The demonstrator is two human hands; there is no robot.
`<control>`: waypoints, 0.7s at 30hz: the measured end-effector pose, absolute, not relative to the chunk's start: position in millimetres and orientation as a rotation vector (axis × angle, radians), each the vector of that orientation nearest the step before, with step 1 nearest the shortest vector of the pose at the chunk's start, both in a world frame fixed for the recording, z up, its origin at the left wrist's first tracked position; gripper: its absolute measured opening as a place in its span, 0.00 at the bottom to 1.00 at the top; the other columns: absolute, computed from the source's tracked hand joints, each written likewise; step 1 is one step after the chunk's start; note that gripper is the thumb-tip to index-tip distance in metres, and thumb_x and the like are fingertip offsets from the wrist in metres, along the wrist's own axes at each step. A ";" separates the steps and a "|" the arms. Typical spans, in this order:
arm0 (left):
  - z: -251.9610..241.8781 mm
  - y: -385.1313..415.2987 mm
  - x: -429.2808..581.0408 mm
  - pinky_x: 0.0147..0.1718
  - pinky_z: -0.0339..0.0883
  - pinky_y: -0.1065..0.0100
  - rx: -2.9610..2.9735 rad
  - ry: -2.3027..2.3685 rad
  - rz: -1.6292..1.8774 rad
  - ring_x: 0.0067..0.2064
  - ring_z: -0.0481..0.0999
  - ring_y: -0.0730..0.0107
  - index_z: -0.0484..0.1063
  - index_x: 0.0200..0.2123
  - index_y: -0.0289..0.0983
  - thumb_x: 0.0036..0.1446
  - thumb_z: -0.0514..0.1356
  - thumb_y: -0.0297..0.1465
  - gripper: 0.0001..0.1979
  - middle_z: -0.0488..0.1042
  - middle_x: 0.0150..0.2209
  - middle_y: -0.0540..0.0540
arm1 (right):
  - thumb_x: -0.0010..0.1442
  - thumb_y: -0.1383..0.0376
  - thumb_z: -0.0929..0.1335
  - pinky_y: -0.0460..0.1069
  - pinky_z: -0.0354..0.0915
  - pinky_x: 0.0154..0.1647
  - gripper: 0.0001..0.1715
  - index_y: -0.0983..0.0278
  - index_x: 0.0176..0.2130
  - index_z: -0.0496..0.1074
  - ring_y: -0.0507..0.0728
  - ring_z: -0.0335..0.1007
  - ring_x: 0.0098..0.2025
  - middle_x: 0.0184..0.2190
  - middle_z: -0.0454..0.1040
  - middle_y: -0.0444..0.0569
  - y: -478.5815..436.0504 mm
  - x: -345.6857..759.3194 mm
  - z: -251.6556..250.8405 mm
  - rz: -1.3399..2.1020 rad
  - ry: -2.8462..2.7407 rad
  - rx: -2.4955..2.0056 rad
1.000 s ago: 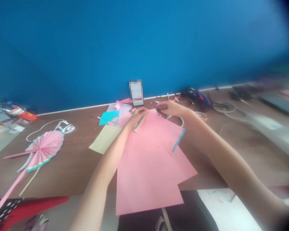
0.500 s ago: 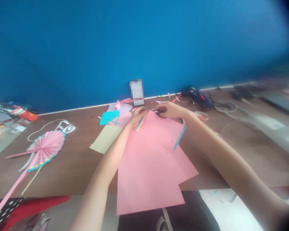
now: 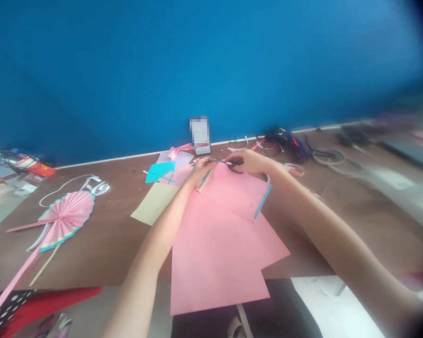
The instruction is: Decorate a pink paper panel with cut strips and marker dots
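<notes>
Pink paper (image 3: 234, 188) in left grip (image 3: 200, 170)

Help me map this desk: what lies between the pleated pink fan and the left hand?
In the head view, a pale yellow sheet lies between the pleated pink fan and the left hand, with brown tabletop showing between sheet and fan.

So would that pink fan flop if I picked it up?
The pink fan looks like thin paper, so it's probably light. Its pleats might keep it slightly stiff, yet crush easily. Its long pink strip might flop, being so narrow.
</notes>
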State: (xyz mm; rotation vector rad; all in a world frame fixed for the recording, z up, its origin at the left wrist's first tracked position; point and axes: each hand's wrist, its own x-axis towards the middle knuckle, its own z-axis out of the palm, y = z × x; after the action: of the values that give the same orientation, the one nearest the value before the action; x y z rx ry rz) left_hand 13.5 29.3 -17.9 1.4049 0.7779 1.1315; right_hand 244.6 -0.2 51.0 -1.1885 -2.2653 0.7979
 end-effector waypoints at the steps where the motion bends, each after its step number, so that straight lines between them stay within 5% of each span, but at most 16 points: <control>1: -18.5 29.6 13.5 0.46 0.64 0.67 1.405 0.780 1.130 0.41 0.75 0.70 0.76 0.34 0.36 0.47 0.68 0.39 0.14 0.78 0.35 0.49 | 0.48 0.65 0.68 0.45 0.57 0.28 0.21 0.61 0.44 0.77 0.50 0.63 0.27 0.28 0.73 0.43 0.1 244.8 50.8 0.797 -2.264 -1.192; 21: -16.9 28.8 13.9 0.48 0.64 0.65 1.410 0.745 1.142 0.43 0.75 0.66 0.79 0.37 0.36 0.47 0.69 0.38 0.15 0.79 0.40 0.45 | 0.49 0.66 0.69 0.46 0.61 0.31 0.21 0.61 0.44 0.78 0.53 0.68 0.29 0.31 0.77 0.45 -4.1 244.7 57.2 0.720 -2.286 -1.209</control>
State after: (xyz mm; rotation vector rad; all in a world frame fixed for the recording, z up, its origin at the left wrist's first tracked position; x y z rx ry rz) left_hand 13.9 28.8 -16.9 1.4097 0.7454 1.1418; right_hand 244.7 -4.1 57.2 -1.2088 -2.2863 0.7197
